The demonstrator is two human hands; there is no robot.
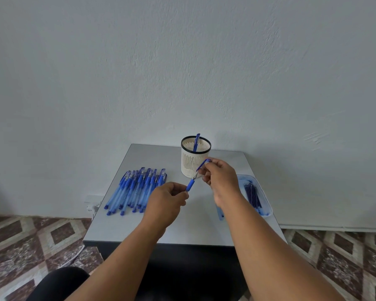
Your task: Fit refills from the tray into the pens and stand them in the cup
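A blue pen (193, 180) slants above the table between my hands. My left hand (166, 203) pinches its lower grip end. My right hand (218, 178) holds its upper end, just in front of the white slotted cup (188, 165). One blue pen (196, 142) stands in the cup. A pile of blue pens (136, 189) lies on the table's left. The pale blue tray (266, 197) with dark refills (252, 194) sits at the right, partly hidden by my right forearm.
The small grey table (122, 227) stands against a white wall. A white socket and cable (91, 205) lie at its left, on a patterned tiled floor. My dark-clad knee (59, 283) shows at the bottom left.
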